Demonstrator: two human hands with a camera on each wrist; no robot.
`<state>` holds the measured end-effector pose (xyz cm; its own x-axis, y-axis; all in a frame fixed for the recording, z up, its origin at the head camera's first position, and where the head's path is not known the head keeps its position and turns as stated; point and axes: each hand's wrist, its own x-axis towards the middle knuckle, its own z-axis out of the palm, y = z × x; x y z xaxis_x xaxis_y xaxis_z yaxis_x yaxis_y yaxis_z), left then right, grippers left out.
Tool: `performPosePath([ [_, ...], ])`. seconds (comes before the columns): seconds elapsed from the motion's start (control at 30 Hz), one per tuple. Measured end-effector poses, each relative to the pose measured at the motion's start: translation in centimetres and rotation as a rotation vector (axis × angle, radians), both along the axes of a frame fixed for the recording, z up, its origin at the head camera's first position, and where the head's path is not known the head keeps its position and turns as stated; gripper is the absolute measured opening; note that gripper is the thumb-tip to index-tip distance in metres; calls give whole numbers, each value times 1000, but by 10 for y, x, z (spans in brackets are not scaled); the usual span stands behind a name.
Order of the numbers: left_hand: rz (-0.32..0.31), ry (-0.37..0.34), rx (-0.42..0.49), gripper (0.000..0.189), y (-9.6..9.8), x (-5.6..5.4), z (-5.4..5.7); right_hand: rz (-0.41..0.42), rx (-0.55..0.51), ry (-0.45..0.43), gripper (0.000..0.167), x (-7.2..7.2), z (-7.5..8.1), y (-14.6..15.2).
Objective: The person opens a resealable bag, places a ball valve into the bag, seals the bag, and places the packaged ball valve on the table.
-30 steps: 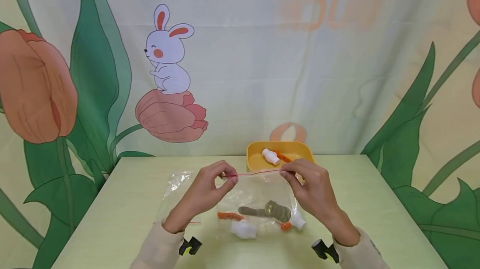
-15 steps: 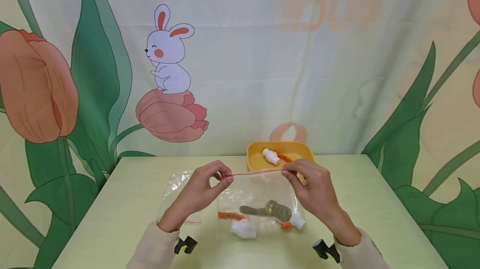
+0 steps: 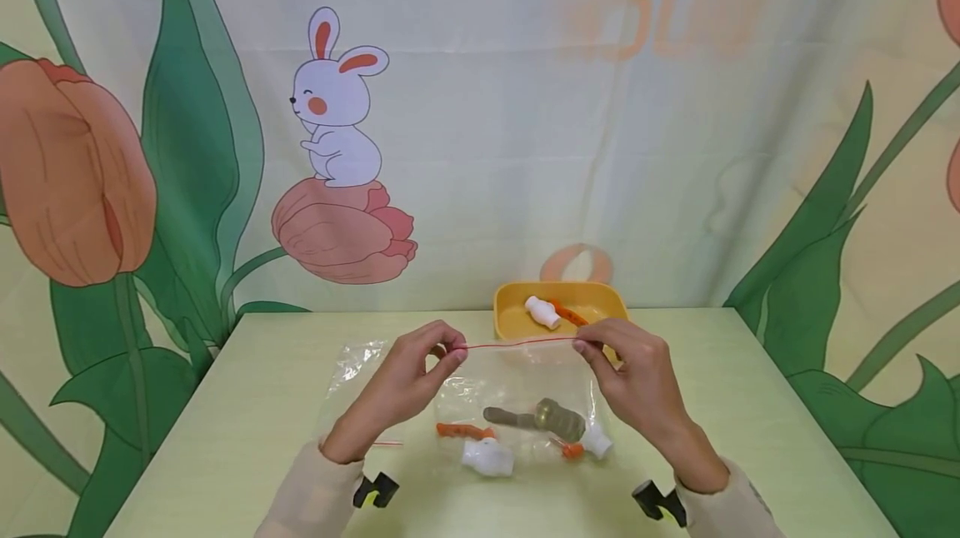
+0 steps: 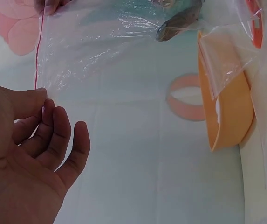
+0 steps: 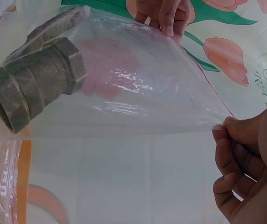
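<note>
A clear zip bag with a red seal line hangs between my two hands. My left hand pinches the seal's left end between thumb and index finger. The right hand pinches its right end, other fingers loosely curled in the right wrist view. Inside the bag lies a dark brass-coloured pipe fitting with hexagonal ends, beside a grey-brown lever-shaped piece. The seal is stretched nearly straight, and no gap shows along it in the head view.
Behind the bag stands a yellow tray holding a white plastic fitting and an orange lever. Another white fitting and an orange lever show below the bag. Left lies a second clear bag on the table.
My left hand has shifted slightly left along the seal, then held nearly still. The right hand has moved a little right, and the bag's contents drift slightly right with it.
</note>
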<state>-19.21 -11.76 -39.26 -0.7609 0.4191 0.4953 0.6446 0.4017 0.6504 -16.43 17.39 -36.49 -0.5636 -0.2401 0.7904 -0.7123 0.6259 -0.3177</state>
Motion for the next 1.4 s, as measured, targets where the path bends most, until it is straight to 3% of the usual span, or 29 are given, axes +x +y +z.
performPosePath([
  [0.5,-34,16,68,6,36,-1,-3,-132,-29,-16,14,0,-14,35],
  [0.83,-139,7,113,6,70,1,-2,-224,-46,-48,15,4,-21,66],
  [1.17,-227,-38,111,7,111,2,-13,-346,-93,-121,13,15,-36,100],
  [1.4,-270,-77,107,8,134,1,-20,-373,-108,-129,14,20,-44,120],
])
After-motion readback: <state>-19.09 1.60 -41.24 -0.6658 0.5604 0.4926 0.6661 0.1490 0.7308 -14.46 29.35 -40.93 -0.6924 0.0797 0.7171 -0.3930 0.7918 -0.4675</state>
